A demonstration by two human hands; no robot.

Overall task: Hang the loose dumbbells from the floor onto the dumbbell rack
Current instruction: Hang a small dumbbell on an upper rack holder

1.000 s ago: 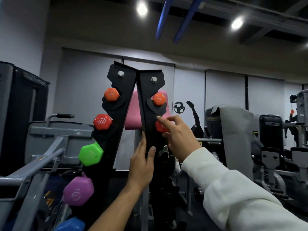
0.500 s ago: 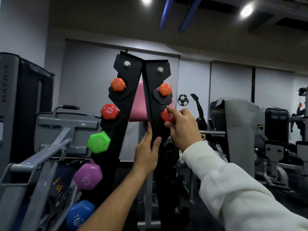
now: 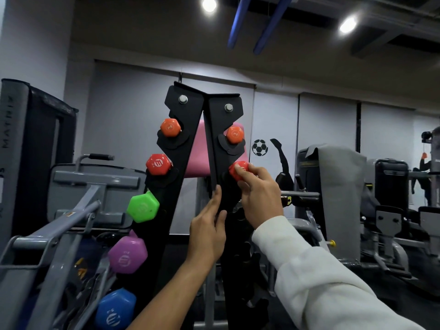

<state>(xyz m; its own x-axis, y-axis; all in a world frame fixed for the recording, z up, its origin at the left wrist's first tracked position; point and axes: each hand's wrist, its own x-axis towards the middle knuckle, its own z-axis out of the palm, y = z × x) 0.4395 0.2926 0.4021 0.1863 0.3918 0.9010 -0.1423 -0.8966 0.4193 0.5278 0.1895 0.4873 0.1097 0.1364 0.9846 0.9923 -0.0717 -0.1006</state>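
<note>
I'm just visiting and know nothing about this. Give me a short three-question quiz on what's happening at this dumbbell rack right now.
1. True or false: the right hand grips a red dumbbell at the dumbbell rack.
2. What does the left hand do? A) lifts a blue dumbbell B) rests on the rack's right upright C) hangs free
3. Fill in: on the left upright, directly below the red dumbbell, sits the ____ dumbbell.

Key: 1 true; 2 B; 3 green.
</note>
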